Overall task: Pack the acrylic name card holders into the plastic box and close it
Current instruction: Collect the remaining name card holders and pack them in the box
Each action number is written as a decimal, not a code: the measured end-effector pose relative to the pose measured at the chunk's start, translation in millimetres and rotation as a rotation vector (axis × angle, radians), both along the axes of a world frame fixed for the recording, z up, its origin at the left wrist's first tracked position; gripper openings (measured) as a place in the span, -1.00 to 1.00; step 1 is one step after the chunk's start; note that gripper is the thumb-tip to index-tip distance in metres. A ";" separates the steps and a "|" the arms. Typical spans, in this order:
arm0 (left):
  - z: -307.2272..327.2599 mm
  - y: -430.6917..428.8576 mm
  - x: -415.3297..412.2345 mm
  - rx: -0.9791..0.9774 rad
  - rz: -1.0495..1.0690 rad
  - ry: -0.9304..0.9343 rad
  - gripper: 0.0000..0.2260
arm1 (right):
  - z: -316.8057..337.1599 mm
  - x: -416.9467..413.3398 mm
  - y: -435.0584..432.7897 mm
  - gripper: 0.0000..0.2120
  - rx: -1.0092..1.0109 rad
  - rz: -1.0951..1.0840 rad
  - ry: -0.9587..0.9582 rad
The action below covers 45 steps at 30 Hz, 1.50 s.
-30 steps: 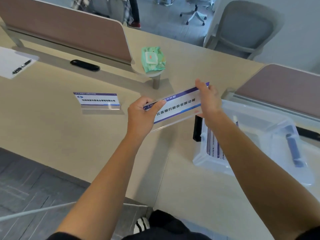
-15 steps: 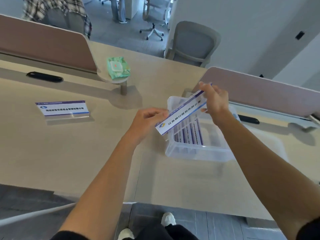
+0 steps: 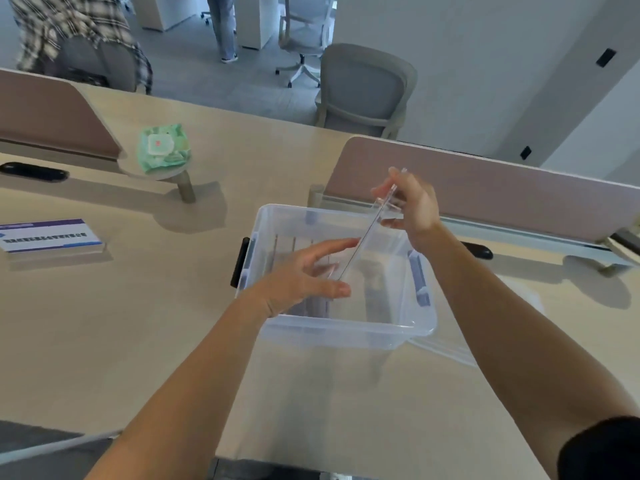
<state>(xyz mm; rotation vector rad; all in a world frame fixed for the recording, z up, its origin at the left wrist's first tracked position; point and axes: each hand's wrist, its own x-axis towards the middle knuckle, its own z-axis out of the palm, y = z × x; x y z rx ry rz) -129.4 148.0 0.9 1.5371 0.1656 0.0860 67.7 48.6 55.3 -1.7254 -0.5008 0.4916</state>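
Observation:
An open clear plastic box (image 3: 346, 329) stands on the desk in front of me, with several name card holders standing on edge in its left part. I hold one acrylic name card holder (image 3: 367, 233) edge-on over the box, tilted from far right down to near left. My right hand (image 3: 414, 206) pinches its far upper end. My left hand (image 3: 304, 275) is inside the box at the holder's lower end, thumb and fingers spread around it. Another name card holder (image 3: 48, 235) with a blue-and-white card lies on the desk at far left.
The box's clear lid (image 3: 446, 348) lies on the desk to the right of the box. A green wipes pack (image 3: 162, 148) sits on a small round stand. Low pink divider panels (image 3: 485, 188) run behind the box and at far left. Grey chairs stand beyond the desk.
The holder has gone from flat, card facing me, above the desk to edge-on and lowered into the box. My view has swung right, so the box is now centred.

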 end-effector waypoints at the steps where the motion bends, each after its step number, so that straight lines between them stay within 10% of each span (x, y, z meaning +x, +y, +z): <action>1: -0.2 -7.2 8.8 0.020 0.030 -0.002 -0.39 | -3.7 9.9 0.0 -0.62 0.000 0.029 0.029; 20: -44.1 3.5 51.5 -0.049 0.114 -0.026 -0.34 | -45.7 37.1 30.4 -0.14 -0.141 0.333 0.320; 33: -106.9 96.5 19.4 1.084 0.400 0.355 -0.38 | -144.3 69.8 26.4 0.00 -0.126 0.345 0.589; 45: -124.3 93.9 32.6 1.281 0.275 0.724 -0.17 | -227.0 66.2 20.4 -0.18 -0.219 0.292 0.680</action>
